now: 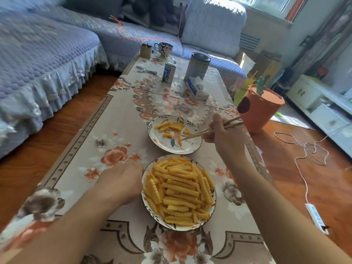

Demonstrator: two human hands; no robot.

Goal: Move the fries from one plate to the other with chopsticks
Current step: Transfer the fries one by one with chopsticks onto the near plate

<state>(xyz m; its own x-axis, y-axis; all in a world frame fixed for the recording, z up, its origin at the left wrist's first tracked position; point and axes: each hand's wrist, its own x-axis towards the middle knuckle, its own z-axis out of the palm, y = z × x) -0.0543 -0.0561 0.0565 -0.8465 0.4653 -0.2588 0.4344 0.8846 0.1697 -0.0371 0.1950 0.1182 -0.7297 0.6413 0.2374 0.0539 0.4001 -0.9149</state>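
Observation:
A near plate (146, 206) with a dark rim is piled with crinkle-cut fries (179, 191). Beyond it a far plate (167, 147) with a leaf pattern holds several fries (169, 126) along its back half. My right hand (224, 138) grips a pair of wooden chopsticks (202, 133); their tips rest over the right side of the far plate, close to a fry, with nothing plainly pinched between them. My left hand (122, 180) lies on the tablecloth against the near plate's left rim, its fingers curled at the rim.
The long table (106, 149) wears a floral cloth. Farther back stand a tin can (198, 66), a small carton (168, 72), a tissue box (197, 88), a mug (163, 48) and keys (146, 70). An orange bin (261, 109) stands to the right, a sofa (38, 63) to the left.

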